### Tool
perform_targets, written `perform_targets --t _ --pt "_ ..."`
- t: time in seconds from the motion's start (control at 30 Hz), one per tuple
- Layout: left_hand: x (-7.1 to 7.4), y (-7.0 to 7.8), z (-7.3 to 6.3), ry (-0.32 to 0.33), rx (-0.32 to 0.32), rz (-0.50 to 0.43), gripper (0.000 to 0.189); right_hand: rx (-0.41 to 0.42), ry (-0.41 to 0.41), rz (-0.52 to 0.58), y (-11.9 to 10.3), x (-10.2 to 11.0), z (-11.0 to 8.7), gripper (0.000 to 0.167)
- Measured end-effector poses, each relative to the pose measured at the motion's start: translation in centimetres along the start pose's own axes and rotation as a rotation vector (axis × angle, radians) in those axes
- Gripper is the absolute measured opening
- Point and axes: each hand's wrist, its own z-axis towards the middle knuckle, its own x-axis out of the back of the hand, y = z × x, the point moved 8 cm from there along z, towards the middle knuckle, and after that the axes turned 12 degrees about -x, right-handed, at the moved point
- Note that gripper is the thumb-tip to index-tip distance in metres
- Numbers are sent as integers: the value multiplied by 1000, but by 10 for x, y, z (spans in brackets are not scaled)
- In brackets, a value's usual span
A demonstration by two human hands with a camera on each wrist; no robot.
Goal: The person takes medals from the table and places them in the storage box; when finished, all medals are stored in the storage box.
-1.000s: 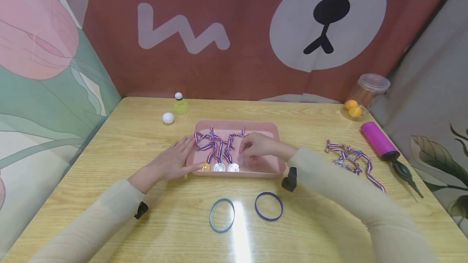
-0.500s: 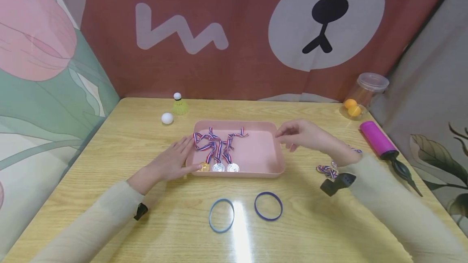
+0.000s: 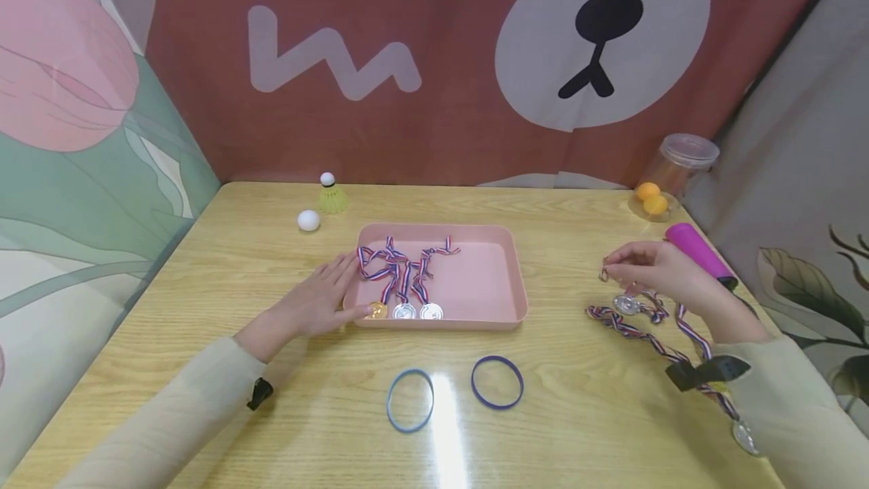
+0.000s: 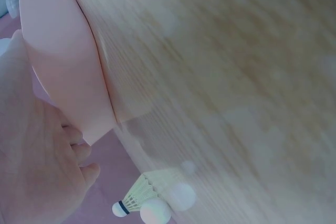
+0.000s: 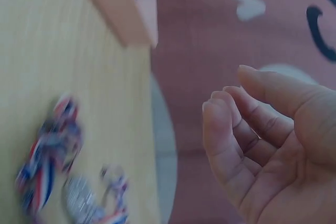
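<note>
My left hand rests on the left edge of a pink tray, its fingers straight and its thumb over the near rim beside a gold medal. Two silver medals lie to the right of the gold one, all three with striped ribbons spread toward the tray's back. My right hand hovers over the table's right side, fingers loosely bent; in the right wrist view nothing is between them. Beneath it lie a silver medal and tangled ribbons. Another silver medal lies partly under the right sleeve.
Two wristbands, light blue and dark blue, lie in front of the tray. A white ball and a yellow shuttlecock stand back left. A clear jar with orange balls and a pink pump are at the right.
My right hand has moved out of the tray and rightward to above the loose medals on the right. My left hand has stayed on the tray's edge.
</note>
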Motion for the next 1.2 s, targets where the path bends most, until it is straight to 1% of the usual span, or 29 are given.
perform_targets --t 0.2,0.27,0.4,0.5,0.7,0.83,0.9,0.97,1.07,1.2 --pt "1 0 -1 4 3 -2 89 -79 14 17 46 10 4 40" --pt "1 1 -1 2 5 -2 89 -88 12 15 59 11 5 40" --pt "2 1 -1 0 4 2 89 -127 -4 -21 81 8 10 41" --pt "3 3 -1 10 -3 0 88 -171 -14 -55 94 4 14 40" --pt "3 3 0 6 0 3 88 -195 -24 -103 104 -3 17 36" --pt "3 3 0 11 -6 5 88 -216 -49 -104 108 -7 18 25" --pt "3 3 0 14 -9 12 88 -214 -54 -105 109 -9 18 18" --pt "3 3 0 16 -14 18 87 -193 -51 -120 108 -9 19 15" --pt "2 2 0 15 -13 21 87 -168 -48 -130 107 -9 19 13" --pt "2 2 0 14 -13 23 88 -158 -46 -100 106 -8 18 13"
